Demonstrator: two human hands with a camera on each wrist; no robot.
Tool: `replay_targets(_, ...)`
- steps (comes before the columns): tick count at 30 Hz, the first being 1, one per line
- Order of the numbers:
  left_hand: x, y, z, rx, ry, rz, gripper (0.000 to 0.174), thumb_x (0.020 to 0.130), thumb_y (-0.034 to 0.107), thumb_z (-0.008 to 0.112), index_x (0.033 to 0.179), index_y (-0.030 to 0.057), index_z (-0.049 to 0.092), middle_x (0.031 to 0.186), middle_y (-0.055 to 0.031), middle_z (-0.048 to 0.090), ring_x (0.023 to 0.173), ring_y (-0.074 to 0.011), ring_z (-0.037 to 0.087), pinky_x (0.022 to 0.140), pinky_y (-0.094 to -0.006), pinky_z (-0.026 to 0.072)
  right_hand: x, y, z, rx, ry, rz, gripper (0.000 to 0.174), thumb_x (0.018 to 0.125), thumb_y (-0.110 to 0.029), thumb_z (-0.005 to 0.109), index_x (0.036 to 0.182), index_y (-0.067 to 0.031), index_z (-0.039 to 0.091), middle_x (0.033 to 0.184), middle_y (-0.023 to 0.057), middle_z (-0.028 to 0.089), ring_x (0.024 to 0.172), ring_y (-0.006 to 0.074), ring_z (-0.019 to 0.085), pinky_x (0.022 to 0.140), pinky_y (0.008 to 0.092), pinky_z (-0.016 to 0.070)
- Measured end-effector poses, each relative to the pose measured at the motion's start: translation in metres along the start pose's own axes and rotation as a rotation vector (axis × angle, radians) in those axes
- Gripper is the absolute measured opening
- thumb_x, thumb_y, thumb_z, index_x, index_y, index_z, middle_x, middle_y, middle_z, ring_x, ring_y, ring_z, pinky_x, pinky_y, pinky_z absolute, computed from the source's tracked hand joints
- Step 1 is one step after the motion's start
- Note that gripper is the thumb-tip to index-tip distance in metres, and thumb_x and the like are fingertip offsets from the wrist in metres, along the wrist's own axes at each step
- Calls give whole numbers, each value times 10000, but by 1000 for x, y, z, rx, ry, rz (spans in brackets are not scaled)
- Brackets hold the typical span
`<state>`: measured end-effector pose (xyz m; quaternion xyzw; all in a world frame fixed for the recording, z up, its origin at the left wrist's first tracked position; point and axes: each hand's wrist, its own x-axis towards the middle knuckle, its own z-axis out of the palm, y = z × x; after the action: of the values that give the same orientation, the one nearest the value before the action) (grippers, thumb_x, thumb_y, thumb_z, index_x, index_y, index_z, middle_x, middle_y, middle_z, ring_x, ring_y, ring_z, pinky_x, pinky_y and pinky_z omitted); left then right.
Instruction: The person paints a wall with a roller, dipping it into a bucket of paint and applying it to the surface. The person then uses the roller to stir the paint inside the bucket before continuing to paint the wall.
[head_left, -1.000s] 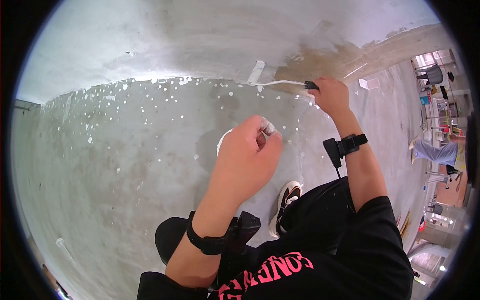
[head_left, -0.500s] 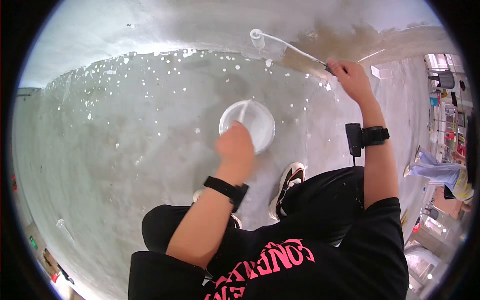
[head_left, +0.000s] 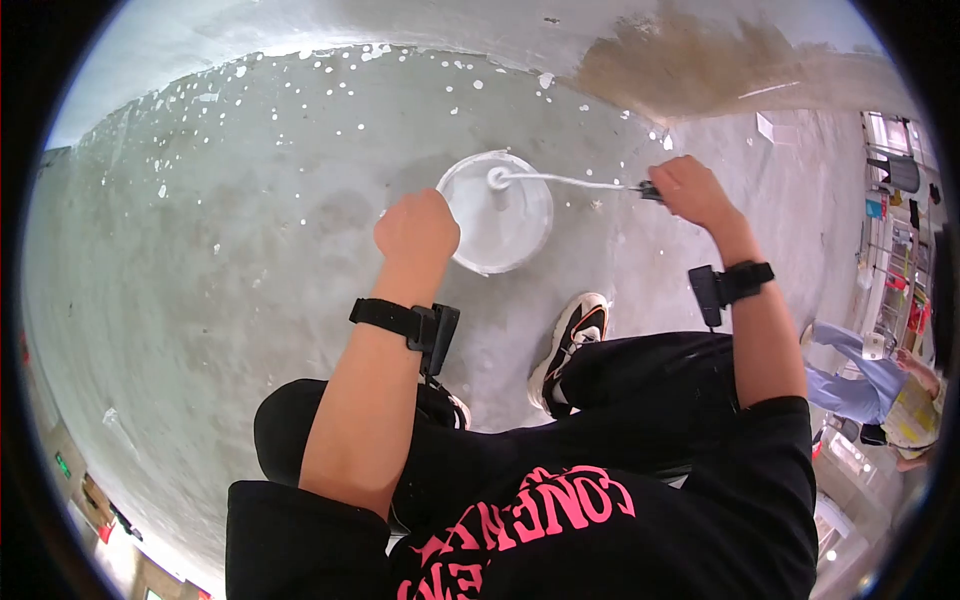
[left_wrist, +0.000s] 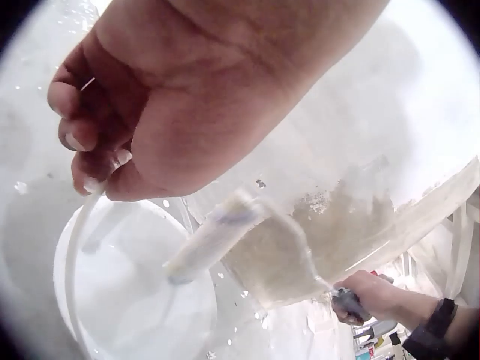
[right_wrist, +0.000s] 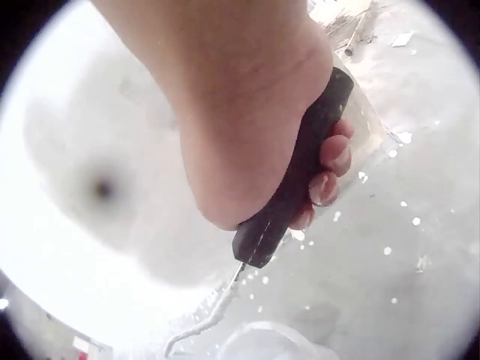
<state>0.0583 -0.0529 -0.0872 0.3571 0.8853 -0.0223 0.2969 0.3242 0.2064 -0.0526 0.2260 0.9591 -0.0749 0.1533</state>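
My right hand [head_left: 692,190] grips the black handle [right_wrist: 300,172] of a paint roller, fingers curled round it. The roller's thin frame [head_left: 575,181] is coated white, and its sleeve [left_wrist: 214,236] points down over a round white bucket [head_left: 548,225] on the floor. White liquid shows inside the bucket in the head view. To the left of the bucket, my left hand [head_left: 417,232] has its fingers curled. In the left wrist view those fingers pinch a thin white bucket handle [left_wrist: 73,255], which curves down beside the rim.
The grey floor [head_left: 300,260] is spotted with white drips. Behind the bucket rises a wall with a brown unpainted patch [head_left: 690,65]. My shoe [head_left: 572,350] is planted just in front of the bucket. Another person [head_left: 870,385] is at the far right.
The roller has come away from the foot of the wall and moved down over the bucket. My left hand has shifted left, and the bucket, earlier mostly hidden behind it, is now exposed.
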Motion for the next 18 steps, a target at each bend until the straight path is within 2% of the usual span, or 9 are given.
replay_targets(1,-1,1,-2,5,-33,-13,145,762,108,603,863,93,707,896,-108,713,855,-301,701,654,-376,550,2,-15,-6,-2,-5,5,471,937,-341,398,742,0,656,773,206,665,702,371,635,664,476,492)
replay_targets(3,-3,4,-9,8,-66,-27,157,769,108,597,879,93,708,912,-107,714,874,-295,700,667,-372,550,12,-47,-14,12,-241,269,478,951,-357,368,810,-21,676,911,210,674,875,423,621,778,523,486)
replay_targets(9,-4,7,-20,4,-158,-69,221,793,108,585,973,106,714,999,-99,712,946,-287,689,719,-370,551,26,-88,-3,-89,-392,151,492,972,-383,372,809,-46,692,854,178,688,850,374,656,753,483,515)
replay_targets(12,-6,10,-26,10,-208,-75,235,796,109,595,999,112,714,1027,-93,709,962,-283,686,737,-368,550,29,-96,-5,-150,-415,159,483,974,-378,380,811,-53,697,839,171,691,831,351,669,737,471,524)
replay_targets(18,-7,14,-28,16,-216,-72,241,816,121,599,1027,116,715,1056,-87,705,991,-269,680,758,-359,547,29,-95,-5,-120,-403,153,479,971,-370,382,818,-38,691,836,176,690,814,364,669,741,469,527)
